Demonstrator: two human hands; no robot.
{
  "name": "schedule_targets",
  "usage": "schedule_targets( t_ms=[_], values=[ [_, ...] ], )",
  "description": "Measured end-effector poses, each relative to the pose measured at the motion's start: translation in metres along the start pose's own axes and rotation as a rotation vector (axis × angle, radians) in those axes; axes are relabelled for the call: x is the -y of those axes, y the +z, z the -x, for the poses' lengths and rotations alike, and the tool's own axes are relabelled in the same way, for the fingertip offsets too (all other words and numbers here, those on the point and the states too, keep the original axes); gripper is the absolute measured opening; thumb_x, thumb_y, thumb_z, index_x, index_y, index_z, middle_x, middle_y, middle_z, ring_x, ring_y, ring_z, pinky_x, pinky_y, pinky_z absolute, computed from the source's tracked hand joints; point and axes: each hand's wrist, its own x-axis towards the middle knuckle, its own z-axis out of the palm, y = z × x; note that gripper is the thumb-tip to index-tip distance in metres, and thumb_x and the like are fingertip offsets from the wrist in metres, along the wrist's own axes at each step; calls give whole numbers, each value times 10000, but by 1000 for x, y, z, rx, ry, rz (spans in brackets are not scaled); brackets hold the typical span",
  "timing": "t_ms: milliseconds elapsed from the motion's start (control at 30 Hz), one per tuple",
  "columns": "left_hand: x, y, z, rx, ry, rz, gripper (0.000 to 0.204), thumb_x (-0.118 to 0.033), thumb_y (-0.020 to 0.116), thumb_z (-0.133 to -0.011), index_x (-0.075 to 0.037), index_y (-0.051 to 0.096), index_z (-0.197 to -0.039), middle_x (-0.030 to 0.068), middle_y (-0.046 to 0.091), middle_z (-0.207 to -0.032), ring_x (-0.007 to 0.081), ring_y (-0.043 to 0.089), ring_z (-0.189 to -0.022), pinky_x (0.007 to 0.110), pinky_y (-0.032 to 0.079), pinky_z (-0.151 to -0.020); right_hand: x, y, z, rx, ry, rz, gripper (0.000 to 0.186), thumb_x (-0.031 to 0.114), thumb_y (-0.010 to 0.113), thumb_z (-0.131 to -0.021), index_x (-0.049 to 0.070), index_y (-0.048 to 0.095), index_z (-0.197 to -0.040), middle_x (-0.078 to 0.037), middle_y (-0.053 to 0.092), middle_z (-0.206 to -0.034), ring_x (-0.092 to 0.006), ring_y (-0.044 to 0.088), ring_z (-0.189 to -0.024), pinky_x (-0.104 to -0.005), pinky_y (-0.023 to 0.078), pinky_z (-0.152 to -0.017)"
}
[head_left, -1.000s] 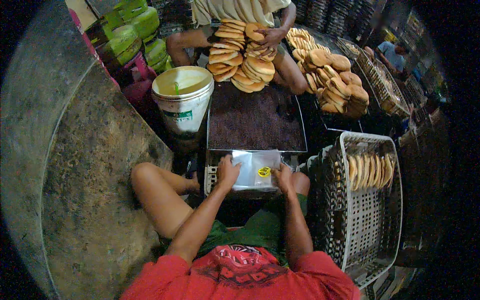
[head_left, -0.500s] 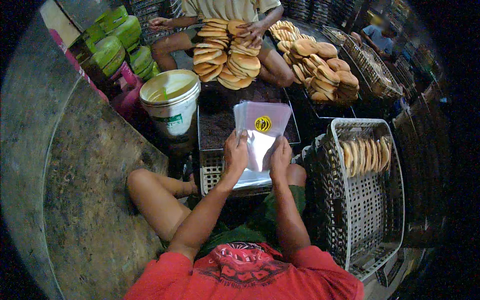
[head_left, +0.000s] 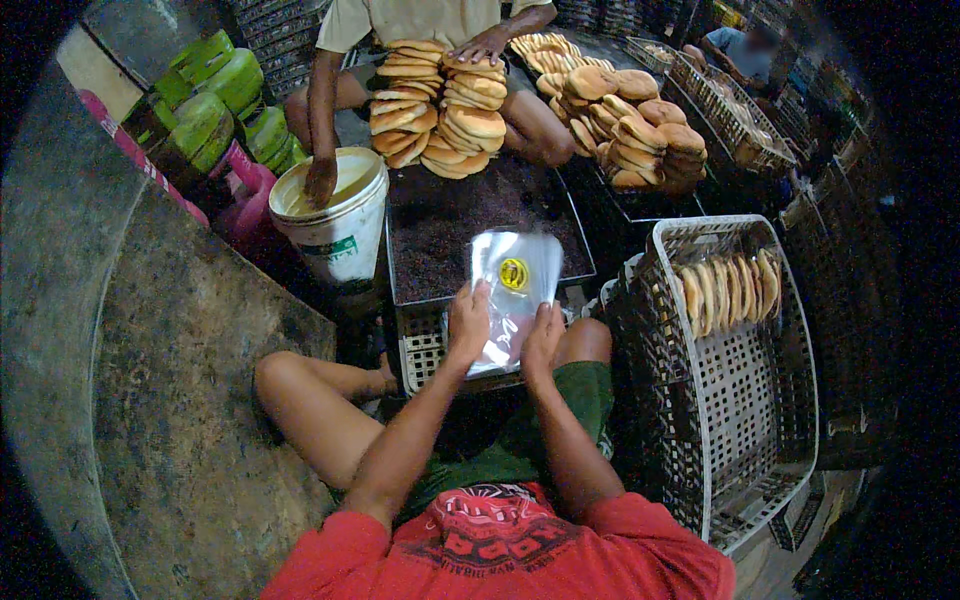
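Observation:
Between my hands is a stack of clear plastic bags (head_left: 512,310), printed with a yellow and black round mark. My left hand (head_left: 469,320) grips its left edge, thumb on top. At the right edge my right hand (head_left: 541,342) holds the same stack, thumb up along the side. The bags are over the near end of a dark, crumb-covered tray (head_left: 430,240), which rests on a plastic crate (head_left: 422,345). Across from me, a co-worker has one hand (head_left: 484,47) on stacked round flat breads (head_left: 470,125) and the other arm reaching into a white bucket (head_left: 335,225).
A large plastic crate (head_left: 740,400) at my right holds a row of bagged breads (head_left: 730,290). More breads (head_left: 640,125) are piled at the far right. Green gas cylinders (head_left: 215,110) and a pink one (head_left: 240,190) stand at the far left, beyond a wooden board (head_left: 200,400).
My hands have lowered the bag stack slightly toward me. The co-worker's arm has gone from beside the breads down into the bucket. The view has shifted slightly.

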Motion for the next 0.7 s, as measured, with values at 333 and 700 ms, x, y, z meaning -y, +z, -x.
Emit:
schedule_targets(
  t_ms=[333, 700],
  values=[
    [64, 15, -33, 638, 296, -769, 387, -329, 679, -846, -8, 661, -1061, 214, 650, -1103, 389, 600, -1039, 497, 486, -869, -48, -22, 89, 145, 1002, -381, 332, 234, 549, -978, 2, 481, -1205, -143, 584, -1054, -269, 609, -874, -466, 531, -652],
    [77, 18, -20, 664, 140, -959, 602, -329, 722, -800, -5, 551, -1277, 192, 567, -1292, 362, 498, -1226, 529, 384, -1018, -43, -12, 99, 479, 1157, -410, 448, 298, 500, -1003, -51, 388, -1261, -248, 519, -1206, -405, 599, -1032, -547, 567, -777]
  ],
)
